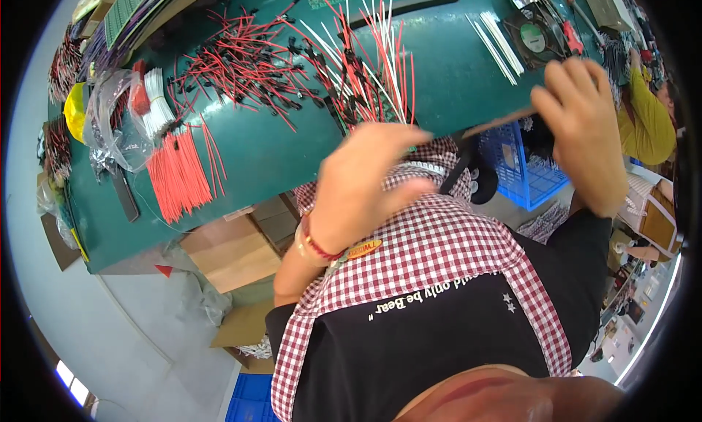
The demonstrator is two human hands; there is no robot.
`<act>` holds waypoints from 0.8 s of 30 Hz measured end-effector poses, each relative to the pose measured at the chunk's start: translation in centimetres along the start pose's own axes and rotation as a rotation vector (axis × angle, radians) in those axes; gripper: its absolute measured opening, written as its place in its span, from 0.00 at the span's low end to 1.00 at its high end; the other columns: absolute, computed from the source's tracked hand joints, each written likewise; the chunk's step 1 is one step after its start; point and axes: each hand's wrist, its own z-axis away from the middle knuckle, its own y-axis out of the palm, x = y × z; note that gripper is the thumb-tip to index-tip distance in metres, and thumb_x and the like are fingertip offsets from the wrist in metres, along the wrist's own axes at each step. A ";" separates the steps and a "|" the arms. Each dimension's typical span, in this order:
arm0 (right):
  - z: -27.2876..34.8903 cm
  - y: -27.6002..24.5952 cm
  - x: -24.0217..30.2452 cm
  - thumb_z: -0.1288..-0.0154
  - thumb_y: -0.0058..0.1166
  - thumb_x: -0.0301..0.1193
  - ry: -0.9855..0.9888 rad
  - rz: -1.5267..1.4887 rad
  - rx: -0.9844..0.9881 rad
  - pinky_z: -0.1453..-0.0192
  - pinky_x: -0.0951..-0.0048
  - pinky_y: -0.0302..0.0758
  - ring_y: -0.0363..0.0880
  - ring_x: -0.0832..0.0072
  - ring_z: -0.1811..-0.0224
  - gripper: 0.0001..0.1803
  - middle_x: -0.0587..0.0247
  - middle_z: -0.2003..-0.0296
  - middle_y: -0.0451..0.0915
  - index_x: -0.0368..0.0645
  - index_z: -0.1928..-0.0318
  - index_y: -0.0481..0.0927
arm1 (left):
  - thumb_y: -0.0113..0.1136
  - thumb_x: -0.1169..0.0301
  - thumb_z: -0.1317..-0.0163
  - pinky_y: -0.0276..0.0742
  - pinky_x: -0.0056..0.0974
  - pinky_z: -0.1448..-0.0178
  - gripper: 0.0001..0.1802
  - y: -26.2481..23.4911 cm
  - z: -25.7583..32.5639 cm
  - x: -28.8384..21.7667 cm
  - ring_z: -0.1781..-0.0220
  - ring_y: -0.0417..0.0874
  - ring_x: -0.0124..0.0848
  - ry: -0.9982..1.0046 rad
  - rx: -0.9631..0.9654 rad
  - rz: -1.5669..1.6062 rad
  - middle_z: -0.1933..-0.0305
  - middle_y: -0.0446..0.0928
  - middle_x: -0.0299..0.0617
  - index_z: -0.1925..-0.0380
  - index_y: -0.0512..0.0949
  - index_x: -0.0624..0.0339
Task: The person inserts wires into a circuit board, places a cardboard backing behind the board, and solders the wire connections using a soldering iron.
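My left hand (pixel 363 179) is in front of the table edge, over my checked apron (pixel 439 232). Its thumb stands apart from the bent fingers, and I see nothing between them. Just beyond it, red and white wires (pixel 380 64) with black connectors stand up from a green circuit board, mostly hidden by the wires. At the right, by the table's front edge, is my right hand (pixel 581 122), fingers loosely bent and apart, with no object visible in them. Loose white wires (pixel 497 48) and a black fan (pixel 532 36) lie near it on the green table (pixel 453 78).
Piled red wires with black connectors (pixel 245 60) lie left of centre. Nearer are a bunch of red wires (pixel 179 175), a white bundle (pixel 156 104) and a clear plastic bag (pixel 121 122). A blue crate (pixel 523 173) stands below the table. Another person (pixel 647 122) is at far right.
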 end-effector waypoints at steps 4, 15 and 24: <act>2.2 -3.2 2.2 0.55 0.57 0.26 -0.115 -0.287 -0.022 0.40 0.54 0.70 0.75 0.61 0.54 0.13 0.59 0.60 0.73 0.39 0.65 0.79 | 0.62 0.64 0.38 0.79 0.47 0.67 0.26 3.8 -2.5 -3.0 0.71 0.83 0.50 0.067 0.756 0.040 0.72 0.79 0.54 0.44 0.68 0.66; 7.8 12.5 10.4 0.34 0.59 0.30 0.709 -2.013 -0.129 0.34 0.68 0.67 0.73 0.71 0.39 0.31 0.58 0.41 0.74 0.31 0.35 0.64 | 0.52 0.48 0.32 0.76 0.48 0.66 0.26 3.0 5.0 2.1 0.70 0.81 0.49 0.009 0.340 0.146 0.73 0.77 0.51 0.61 0.74 0.66; 3.5 19.1 9.0 0.33 0.60 0.34 0.589 -2.358 0.103 0.33 0.70 0.68 0.72 0.73 0.39 0.32 0.58 0.41 0.75 0.31 0.35 0.65 | 0.57 0.69 0.33 0.73 0.30 0.65 0.10 -0.8 6.5 7.2 0.71 0.76 0.25 -0.413 -0.132 0.265 0.72 0.76 0.38 0.70 0.76 0.65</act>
